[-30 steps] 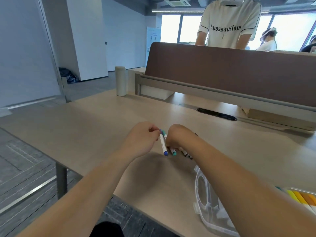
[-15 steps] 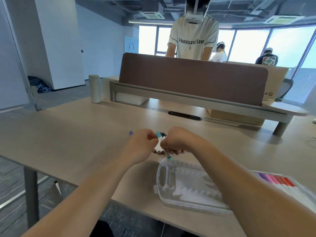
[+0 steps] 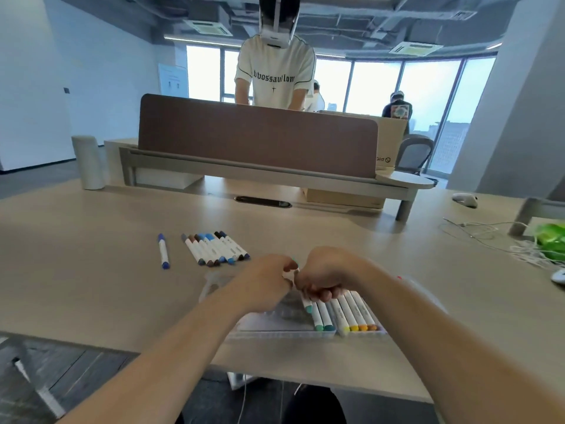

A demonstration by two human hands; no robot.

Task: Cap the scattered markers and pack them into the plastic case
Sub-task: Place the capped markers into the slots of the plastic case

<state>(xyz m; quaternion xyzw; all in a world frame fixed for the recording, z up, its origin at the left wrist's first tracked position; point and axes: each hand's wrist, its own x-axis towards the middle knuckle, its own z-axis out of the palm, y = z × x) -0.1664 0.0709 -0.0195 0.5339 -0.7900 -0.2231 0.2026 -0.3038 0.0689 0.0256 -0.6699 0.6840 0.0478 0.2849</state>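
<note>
The left hand (image 3: pixel 269 278) and right hand (image 3: pixel 325 275) meet knuckle to knuckle, both curled and pinching one marker (image 3: pixel 306 304) between them; its teal tip pokes out below the right hand. Directly beneath the hands lies the clear plastic case (image 3: pixel 275 324), with capped markers (image 3: pixel 345 313) lined up under the right wrist. Beyond the left hand, a row of markers (image 3: pixel 215 247) and one blue marker (image 3: pixel 163 250) lie on the desk (image 3: pixel 91 255).
</note>
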